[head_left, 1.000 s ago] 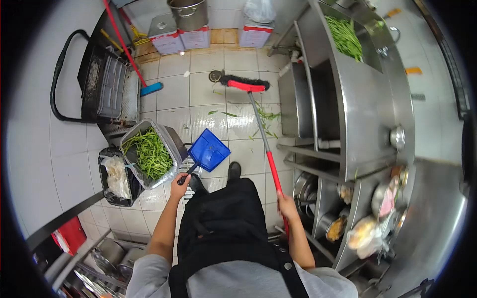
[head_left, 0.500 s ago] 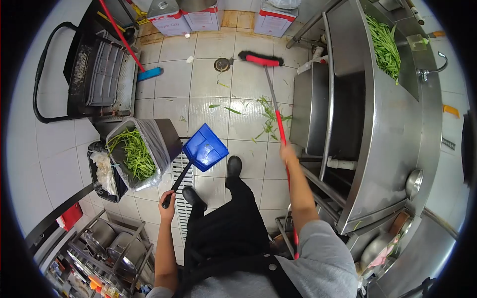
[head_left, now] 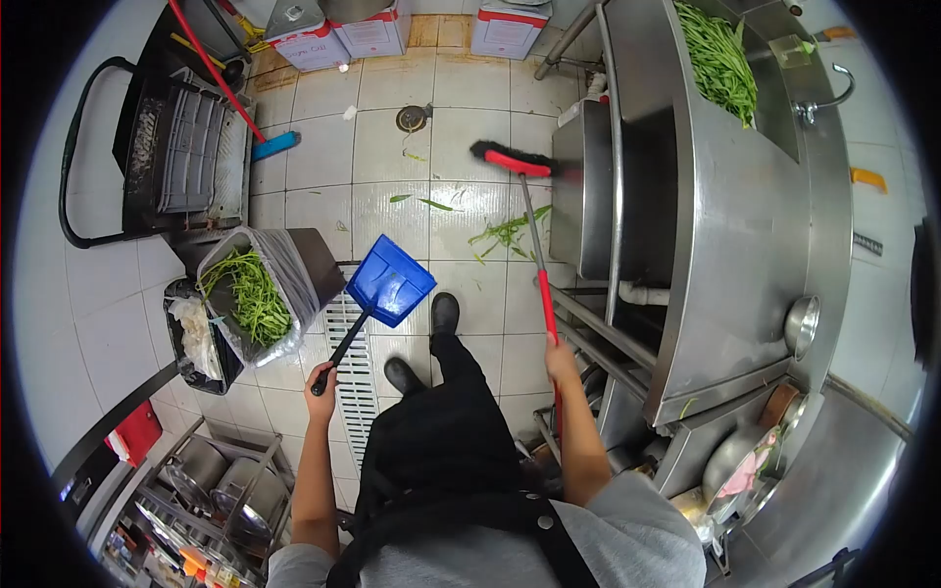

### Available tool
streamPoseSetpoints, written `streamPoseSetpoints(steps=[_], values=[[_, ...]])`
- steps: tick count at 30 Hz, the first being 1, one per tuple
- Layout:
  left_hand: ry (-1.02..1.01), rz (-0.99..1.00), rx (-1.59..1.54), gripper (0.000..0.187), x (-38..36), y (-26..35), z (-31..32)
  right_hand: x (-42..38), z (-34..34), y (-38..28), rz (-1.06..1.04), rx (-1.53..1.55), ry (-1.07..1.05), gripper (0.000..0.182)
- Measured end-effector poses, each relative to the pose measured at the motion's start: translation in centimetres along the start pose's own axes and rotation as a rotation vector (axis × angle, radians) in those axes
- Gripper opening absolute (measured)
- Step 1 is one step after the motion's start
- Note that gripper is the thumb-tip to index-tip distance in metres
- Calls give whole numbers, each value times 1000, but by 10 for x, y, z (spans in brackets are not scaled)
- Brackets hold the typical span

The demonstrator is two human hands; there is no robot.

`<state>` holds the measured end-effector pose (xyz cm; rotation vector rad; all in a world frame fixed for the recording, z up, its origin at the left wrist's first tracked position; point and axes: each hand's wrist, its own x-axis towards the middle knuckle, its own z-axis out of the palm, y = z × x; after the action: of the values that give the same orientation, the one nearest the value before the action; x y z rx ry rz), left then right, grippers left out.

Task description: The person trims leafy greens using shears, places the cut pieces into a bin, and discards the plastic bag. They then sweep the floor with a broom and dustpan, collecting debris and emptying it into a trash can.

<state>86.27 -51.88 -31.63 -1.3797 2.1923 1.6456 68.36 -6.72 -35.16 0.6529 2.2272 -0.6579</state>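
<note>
My left hand (head_left: pixel 320 378) is closed round the black handle of a blue dustpan (head_left: pixel 392 282), whose pan lies just ahead of my feet, over the floor beside the drain grate. My right hand (head_left: pixel 562 361) grips the red and grey pole of a broom (head_left: pixel 520 162). The broom's head, red with dark bristles, is on the tiles at the right, close to the steel cabinet under the sink. Green leaf scraps (head_left: pixel 508 233) lie in a loose pile below the broom head, between it and me. A few single leaves (head_left: pixel 434 205) are scattered farther left.
A lined bin (head_left: pixel 319 265) of green stalks stands left of the dustpan, with a smaller black bin (head_left: pixel 232 370) beside it. The steel sink counter (head_left: pixel 716 235) runs along the right. A blue-headed broom (head_left: pixel 275 146) leans at left. Ahead is a round floor drain (head_left: pixel 413 119).
My right hand has drawn the broom back toward me, its head now nearer the leaf scraps. The scraps are gathered closer together. The view has shifted slightly; the dustpan stays by my feet.
</note>
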Motion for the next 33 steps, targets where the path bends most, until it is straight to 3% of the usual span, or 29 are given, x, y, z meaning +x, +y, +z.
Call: streamPoseSetpoints(steps=[4,7,9,12,13,16,18,19,21,22,26,29,31,33], values=[[-13,-8,10,19,-5,-21,-6,-21,31,-4,101,9,-175,58],[-6,71,17,20,-14,-25,-8,-95,89,78,70,118,-296,57],[76,-22,-29,18,-18,-18,-7,-162,46,39,226,267,-460,46],[137,28,-156,14,-26,-33,-12,-206,28,14,310,291,-517,47],[153,42,-155,12,-26,-34,-12,-197,32,3,277,268,-533,47],[208,76,-112,11,-46,-33,-17,-155,57,-37,-158,28,-294,53],[244,104,-140,12,-55,-41,-15,-80,92,-79,-388,-127,-115,58],[243,95,-104,12,-62,-32,-17,-69,86,-137,-386,-88,-166,61],[241,40,-131,12,-71,-25,-18,-7,116,-221,-485,-177,-59,62],[259,40,-131,13,-71,-24,-18,16,124,-318,-345,-119,-138,51],[307,22,-55,14,-85,-33,-17,81,170,-426,-493,-293,-53,49],[320,-72,-31,14,-92,-28,-27,93,172,-403,-478,-386,-145,48],[311,-126,-26,15,-100,-28,-35,97,169,-321,-549,-512,-210,61],[308,-162,-24,15,-102,-32,-42,97,159,-207,-495,-417,-202,60]])
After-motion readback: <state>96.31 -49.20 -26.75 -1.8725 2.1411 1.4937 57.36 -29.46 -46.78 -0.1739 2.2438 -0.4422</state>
